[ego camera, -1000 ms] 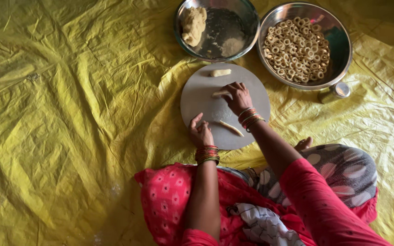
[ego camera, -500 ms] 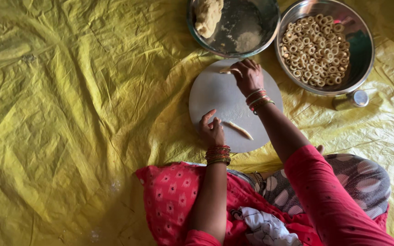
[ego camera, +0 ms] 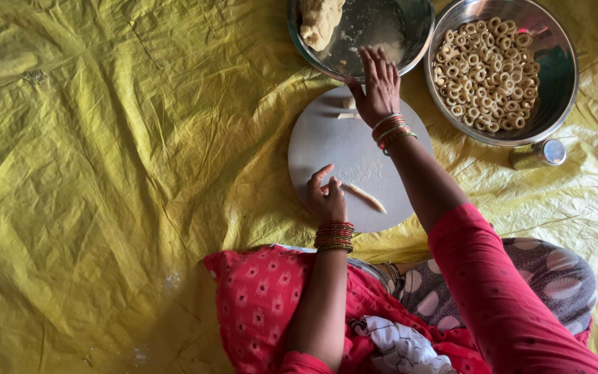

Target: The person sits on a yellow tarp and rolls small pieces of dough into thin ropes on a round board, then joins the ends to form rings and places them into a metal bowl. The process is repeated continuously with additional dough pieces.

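A round grey board [ego camera: 327, 138] lies on the yellow sheet in front of my knees. My left hand [ego camera: 325, 197] rests at the board's near edge, fingertips touching one end of a thin rolled dough strip [ego camera: 368, 197]. My right hand [ego camera: 378, 86] reaches across the board's far edge, fingers spread flat over the rim of a steel plate [ego camera: 410, 28]. That plate holds a lump of dough [ego camera: 320, 21]. Small dough pieces [ego camera: 346, 107] lie on the board just left of my right hand. Whether my right hand holds anything is hidden.
A steel bowl [ego camera: 555, 76] filled with several small dough rings [ego camera: 486, 73] stands at the upper right. A small steel cup [ego camera: 538, 154] lies on its side below it. The crinkled yellow sheet [ego camera: 119, 173] covers the floor all around.
My right hand has moved away from the middle of the board to the plate's rim. My left hand has stayed by the dough strip. The camera has shifted closer.
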